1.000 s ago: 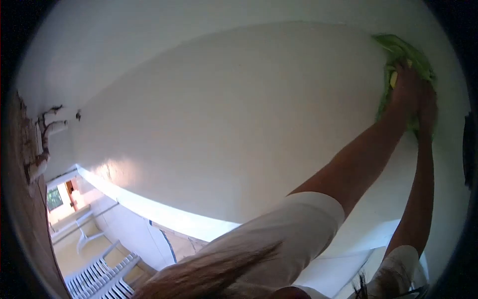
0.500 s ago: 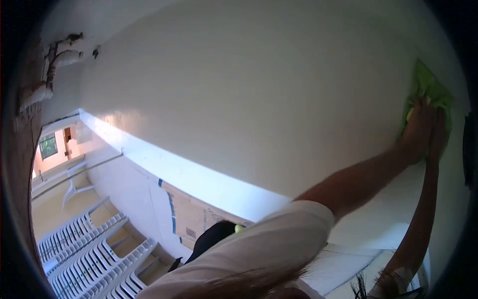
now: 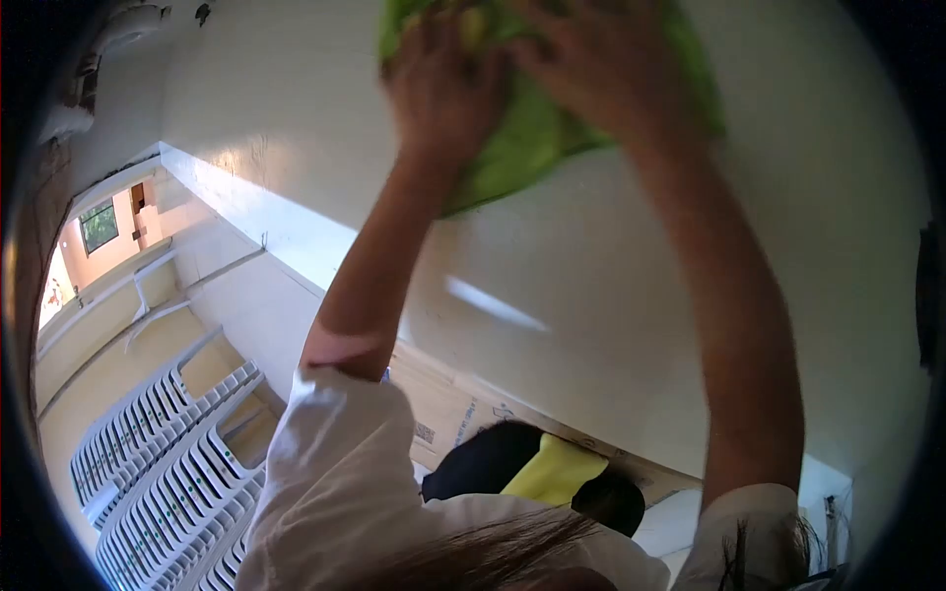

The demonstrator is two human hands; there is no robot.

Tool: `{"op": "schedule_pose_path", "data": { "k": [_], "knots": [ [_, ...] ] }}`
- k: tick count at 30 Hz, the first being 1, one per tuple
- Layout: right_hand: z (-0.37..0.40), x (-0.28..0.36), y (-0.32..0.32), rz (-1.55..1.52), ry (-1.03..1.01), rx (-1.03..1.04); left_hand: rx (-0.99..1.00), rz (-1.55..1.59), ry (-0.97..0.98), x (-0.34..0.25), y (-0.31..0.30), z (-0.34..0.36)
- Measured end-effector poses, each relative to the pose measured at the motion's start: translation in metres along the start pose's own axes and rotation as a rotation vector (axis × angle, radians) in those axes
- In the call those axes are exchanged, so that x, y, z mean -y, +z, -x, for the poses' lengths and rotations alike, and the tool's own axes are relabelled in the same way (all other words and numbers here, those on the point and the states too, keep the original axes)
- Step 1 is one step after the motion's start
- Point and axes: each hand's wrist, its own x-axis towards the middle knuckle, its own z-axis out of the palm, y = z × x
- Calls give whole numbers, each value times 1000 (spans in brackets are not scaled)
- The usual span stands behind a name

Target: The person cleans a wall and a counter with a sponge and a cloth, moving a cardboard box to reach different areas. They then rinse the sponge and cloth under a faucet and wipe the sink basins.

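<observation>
A bright green cloth (image 3: 532, 148) lies spread against a smooth pale wall (image 3: 552, 256) at the top of the view. My left hand (image 3: 443, 94) is closed on its left part, fingers bent, with a small yellow patch showing beside them. On the cloth's right part, my right hand (image 3: 611, 74) presses and grips the fabric; blur softens its fingers, and the frame edge cuts off some of them. Both arms reach upward, and the hands are close together.
Stacked white plastic chairs (image 3: 168, 443) stand at lower left. Printed cardboard (image 3: 434, 399) is below the wall, near dark clothing with a yellow piece (image 3: 557, 471). Pipes (image 3: 84, 89) run along the upper left, above an opening with a window (image 3: 99, 227).
Both hands and the green cloth have moved from the far right to the upper middle of the view. The hands, overlapping before, are now side by side. The camera view has shifted as well.
</observation>
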Motion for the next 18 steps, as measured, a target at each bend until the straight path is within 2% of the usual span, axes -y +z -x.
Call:
{"op": "schedule_pose_path", "data": {
  "k": [3,4,6,7,9,10,12,15,17,18],
  "knots": [
    [-56,56,29,-102,-87,102,-110,-179,-226,78,-3,-2],
    [-70,66,34,-148,-71,104,-117,-161,-213,89,0,-10],
    [-112,83,46,-148,-83,317,-133,-205,-472,108,1,-28],
    [-129,90,53,-129,-75,310,-142,-188,-461,116,2,-38],
    [-149,97,67,-266,-33,482,-117,-321,-607,130,5,-56],
    [-151,100,77,-249,-22,483,-117,-303,-598,138,8,-60],
    [-141,103,96,-180,-19,49,-65,-325,-580,152,14,-62],
    [-133,102,98,-168,-5,-10,-36,-305,-646,140,13,-67],
    [-121,78,93,-212,-2,-41,-96,-280,-632,111,15,-66],
    [-113,68,93,-268,-4,-55,-35,-266,-688,96,21,-68]
  ]
}}
